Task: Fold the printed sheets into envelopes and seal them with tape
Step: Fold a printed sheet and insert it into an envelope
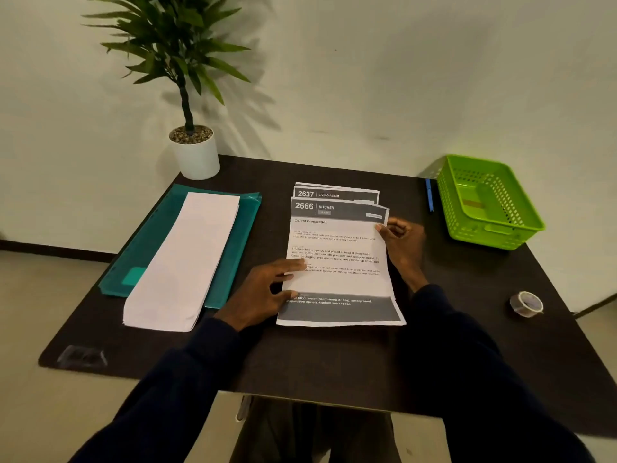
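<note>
A printed sheet [337, 282] headed "2666 KITCHEN" lies on top of a small stack of printed sheets [335, 192] in the middle of the dark table [334, 355]. My left hand [263, 292] grips the top sheet's left edge, thumb on the paper. My right hand [400, 245] pinches its right edge near the upper corner. A stack of long white folded papers [187, 262] rests on a teal plastic folder [233, 235] to the left. A roll of clear tape [526, 304] sits on the table at the right.
A green plastic basket [490, 202] stands at the back right corner, a blue pen [429, 195] beside it. A potted plant in a white pot [195, 152] occupies the back left corner. A wall runs behind the table.
</note>
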